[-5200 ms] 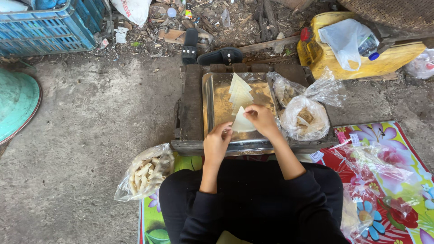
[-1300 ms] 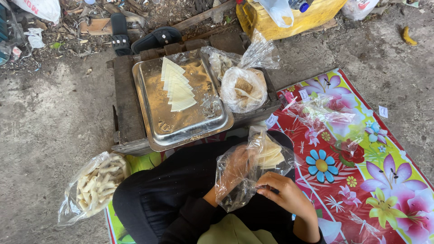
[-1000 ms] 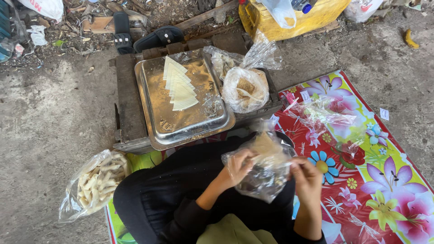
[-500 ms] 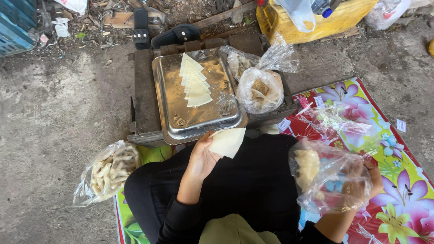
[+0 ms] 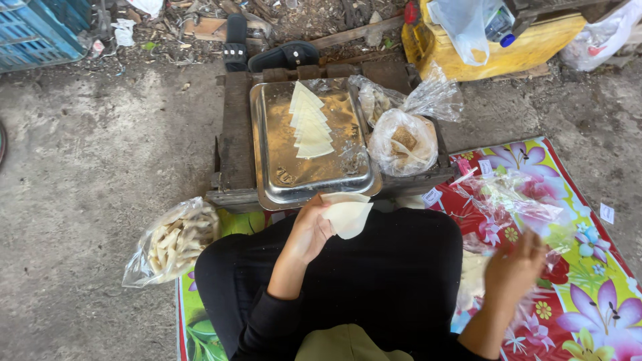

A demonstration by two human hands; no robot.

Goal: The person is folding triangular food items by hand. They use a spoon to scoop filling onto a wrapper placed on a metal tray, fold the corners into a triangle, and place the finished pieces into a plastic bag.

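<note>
One wrapper (image 5: 346, 215) is pinched by left hand (image 5: 309, 230); right hand (image 5: 515, 269) open at 3 o'clock; folded row (image 5: 310, 120) on tray (image 5: 274, 160) done.

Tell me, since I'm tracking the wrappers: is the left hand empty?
No, the left hand holds a pale, folded wrapper sheet just in front of the metal tray.

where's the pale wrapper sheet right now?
Head view, centre: the pale wrapper sheet is in the left hand, over the lap, just below the near edge of the metal tray.
</note>
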